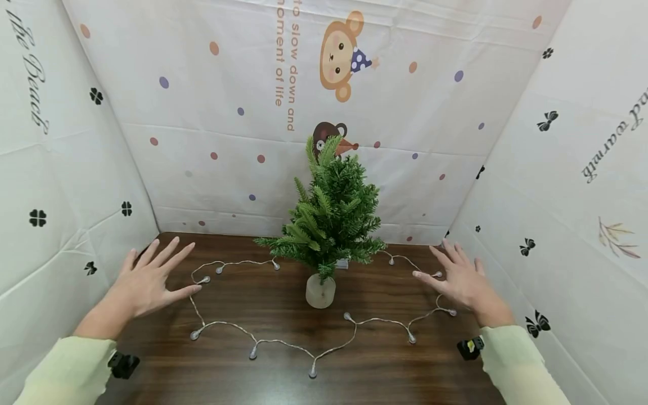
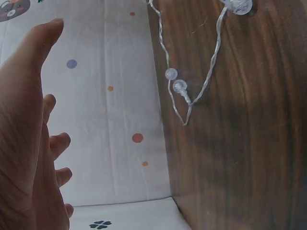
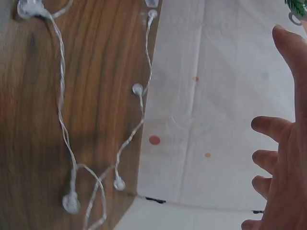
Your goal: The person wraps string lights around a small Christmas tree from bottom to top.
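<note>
A small artificial Christmas tree stands upright on a pale round base in the middle of the table. Around it a string of bulb lights lies in a wide loop. My left hand is spread over the left side of the loop and holds nothing. On the other side, my right hand hovers with its fingers apart, also without anything in it. Both wrist views show the fingers extended, with the light string on the wood beyond the left hand and more bulbs beyond the right.
The dark wooden table is enclosed by a patterned white cloth at the back and on both sides. Behind the tree's base a small pale block shows partly. Each wrist wears a black camera.
</note>
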`<state>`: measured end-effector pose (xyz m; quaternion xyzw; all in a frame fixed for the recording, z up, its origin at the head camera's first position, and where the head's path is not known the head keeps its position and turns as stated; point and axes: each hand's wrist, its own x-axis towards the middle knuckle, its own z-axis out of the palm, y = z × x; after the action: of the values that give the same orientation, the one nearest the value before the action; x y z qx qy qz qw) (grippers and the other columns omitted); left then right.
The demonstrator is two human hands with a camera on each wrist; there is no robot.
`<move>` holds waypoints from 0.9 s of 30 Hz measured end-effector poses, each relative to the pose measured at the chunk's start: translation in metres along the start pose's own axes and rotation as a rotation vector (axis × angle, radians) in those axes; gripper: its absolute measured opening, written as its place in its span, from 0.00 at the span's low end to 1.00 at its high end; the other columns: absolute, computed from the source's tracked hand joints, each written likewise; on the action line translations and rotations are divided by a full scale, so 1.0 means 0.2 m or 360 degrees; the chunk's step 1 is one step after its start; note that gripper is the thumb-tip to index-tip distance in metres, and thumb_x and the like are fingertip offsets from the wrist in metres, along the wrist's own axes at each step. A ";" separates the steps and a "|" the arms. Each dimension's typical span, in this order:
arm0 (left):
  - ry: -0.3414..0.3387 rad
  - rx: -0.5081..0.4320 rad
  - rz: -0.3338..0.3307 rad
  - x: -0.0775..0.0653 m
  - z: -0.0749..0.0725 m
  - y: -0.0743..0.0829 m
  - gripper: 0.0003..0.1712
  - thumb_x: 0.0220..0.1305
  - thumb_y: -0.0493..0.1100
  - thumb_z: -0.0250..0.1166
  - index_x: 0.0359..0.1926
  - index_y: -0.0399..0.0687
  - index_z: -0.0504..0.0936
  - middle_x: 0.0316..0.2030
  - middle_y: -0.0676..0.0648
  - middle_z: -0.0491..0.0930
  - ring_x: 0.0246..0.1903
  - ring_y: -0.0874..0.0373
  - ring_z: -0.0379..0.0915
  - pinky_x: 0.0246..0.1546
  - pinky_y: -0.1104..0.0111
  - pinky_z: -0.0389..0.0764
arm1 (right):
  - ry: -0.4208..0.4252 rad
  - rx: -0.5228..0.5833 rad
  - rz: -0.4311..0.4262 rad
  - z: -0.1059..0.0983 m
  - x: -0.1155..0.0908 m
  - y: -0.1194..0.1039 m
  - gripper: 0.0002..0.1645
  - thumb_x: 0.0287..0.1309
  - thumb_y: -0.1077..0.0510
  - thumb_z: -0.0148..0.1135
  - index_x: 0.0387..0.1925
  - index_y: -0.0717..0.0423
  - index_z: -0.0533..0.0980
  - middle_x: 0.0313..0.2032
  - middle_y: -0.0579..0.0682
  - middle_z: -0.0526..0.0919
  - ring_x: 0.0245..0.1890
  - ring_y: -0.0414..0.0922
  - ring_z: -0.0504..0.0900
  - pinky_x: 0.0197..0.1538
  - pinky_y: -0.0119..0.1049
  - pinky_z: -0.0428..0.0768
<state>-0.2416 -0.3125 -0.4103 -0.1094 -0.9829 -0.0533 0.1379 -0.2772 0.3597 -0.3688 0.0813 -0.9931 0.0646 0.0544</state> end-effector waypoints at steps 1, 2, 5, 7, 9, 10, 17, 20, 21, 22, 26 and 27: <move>0.0004 -0.0007 0.0005 0.00 0.01 0.00 0.57 0.60 0.81 0.58 0.82 0.74 0.42 0.81 0.41 0.50 0.76 0.27 0.45 0.69 0.26 0.41 | 0.0002 0.0008 -0.0002 0.01 0.00 -0.01 0.59 0.63 0.18 0.46 0.81 0.48 0.52 0.82 0.60 0.41 0.80 0.68 0.39 0.68 0.82 0.37; 0.0006 -0.0013 0.0011 0.00 0.02 0.00 0.57 0.60 0.80 0.58 0.82 0.74 0.42 0.81 0.41 0.50 0.76 0.27 0.45 0.69 0.26 0.41 | 0.0003 0.0022 -0.0003 0.02 -0.01 -0.02 0.58 0.63 0.18 0.47 0.81 0.48 0.53 0.82 0.60 0.42 0.80 0.68 0.39 0.68 0.82 0.37; 0.0032 -0.0033 0.0034 -0.01 0.05 0.01 0.57 0.61 0.79 0.59 0.82 0.74 0.42 0.81 0.41 0.50 0.76 0.28 0.46 0.69 0.27 0.42 | 0.0020 0.0067 -0.0022 0.06 -0.02 -0.05 0.57 0.63 0.19 0.48 0.81 0.47 0.54 0.82 0.60 0.43 0.81 0.66 0.40 0.69 0.81 0.39; 0.0055 -0.0037 0.0056 -0.02 0.07 0.02 0.57 0.61 0.78 0.59 0.82 0.73 0.43 0.81 0.41 0.52 0.76 0.28 0.47 0.69 0.28 0.44 | 0.0042 0.0095 -0.0040 0.10 -0.03 -0.08 0.57 0.63 0.19 0.50 0.80 0.48 0.55 0.82 0.59 0.44 0.81 0.66 0.40 0.69 0.81 0.41; 0.0070 -0.0040 0.0078 -0.03 0.09 0.03 0.56 0.61 0.77 0.60 0.82 0.71 0.44 0.80 0.40 0.53 0.76 0.29 0.48 0.70 0.29 0.46 | 0.0067 0.0116 -0.0063 0.14 -0.03 -0.11 0.56 0.62 0.20 0.51 0.80 0.48 0.57 0.82 0.59 0.46 0.81 0.65 0.41 0.70 0.80 0.42; 0.0075 -0.0049 0.0092 -0.03 0.10 0.03 0.56 0.62 0.77 0.60 0.82 0.70 0.45 0.80 0.40 0.54 0.76 0.29 0.48 0.70 0.30 0.47 | 0.0083 0.0127 -0.0078 0.15 -0.03 -0.12 0.56 0.62 0.20 0.52 0.79 0.48 0.58 0.82 0.60 0.47 0.81 0.65 0.42 0.70 0.79 0.43; 0.0132 -0.0141 0.0215 -0.05 0.18 0.04 0.52 0.62 0.71 0.65 0.80 0.61 0.58 0.76 0.36 0.61 0.74 0.30 0.55 0.70 0.33 0.54 | 0.0195 0.0202 -0.0201 0.28 -0.04 -0.24 0.51 0.63 0.24 0.56 0.77 0.47 0.62 0.80 0.58 0.54 0.80 0.63 0.50 0.71 0.76 0.51; 0.0166 -0.0173 0.0285 -0.06 0.21 0.05 0.50 0.61 0.69 0.68 0.78 0.56 0.64 0.75 0.36 0.64 0.72 0.31 0.60 0.68 0.37 0.61 | 0.0237 0.0247 -0.0274 0.33 -0.06 -0.30 0.49 0.64 0.26 0.58 0.76 0.47 0.65 0.80 0.57 0.56 0.79 0.62 0.54 0.70 0.74 0.59; 0.0180 -0.0182 0.0309 -0.06 0.22 0.05 0.49 0.60 0.68 0.69 0.76 0.55 0.66 0.74 0.36 0.66 0.71 0.31 0.61 0.67 0.38 0.63 | 0.0240 0.0270 -0.0298 0.34 -0.06 -0.32 0.48 0.64 0.27 0.59 0.76 0.48 0.65 0.79 0.56 0.57 0.79 0.62 0.55 0.69 0.73 0.62; 0.0194 -0.0195 0.0338 -0.06 0.24 0.05 0.48 0.60 0.67 0.70 0.76 0.53 0.67 0.73 0.36 0.67 0.70 0.31 0.63 0.66 0.38 0.65 | 0.0234 0.0305 -0.0314 0.36 -0.07 -0.34 0.47 0.65 0.28 0.59 0.76 0.48 0.65 0.79 0.55 0.57 0.79 0.61 0.56 0.69 0.71 0.64; 0.0195 -0.0275 0.0387 -0.06 0.27 0.05 0.44 0.60 0.64 0.72 0.72 0.50 0.72 0.71 0.38 0.70 0.68 0.33 0.67 0.61 0.40 0.71 | 0.0169 0.0431 -0.0355 0.41 -0.09 -0.41 0.47 0.65 0.28 0.59 0.76 0.47 0.65 0.80 0.51 0.57 0.78 0.60 0.59 0.68 0.67 0.70; 0.0179 -0.0299 0.0393 -0.07 0.28 0.05 0.43 0.61 0.63 0.72 0.72 0.49 0.73 0.71 0.38 0.70 0.67 0.33 0.68 0.60 0.40 0.72 | 0.0150 0.0455 -0.0358 0.42 -0.09 -0.43 0.47 0.65 0.27 0.58 0.76 0.47 0.65 0.80 0.50 0.57 0.78 0.59 0.59 0.68 0.66 0.70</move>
<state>-0.2409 -0.2974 -0.4660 -0.2385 -0.9435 -0.1337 0.1874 -0.2531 0.2668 -0.4426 0.1955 -0.9549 0.2022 0.0955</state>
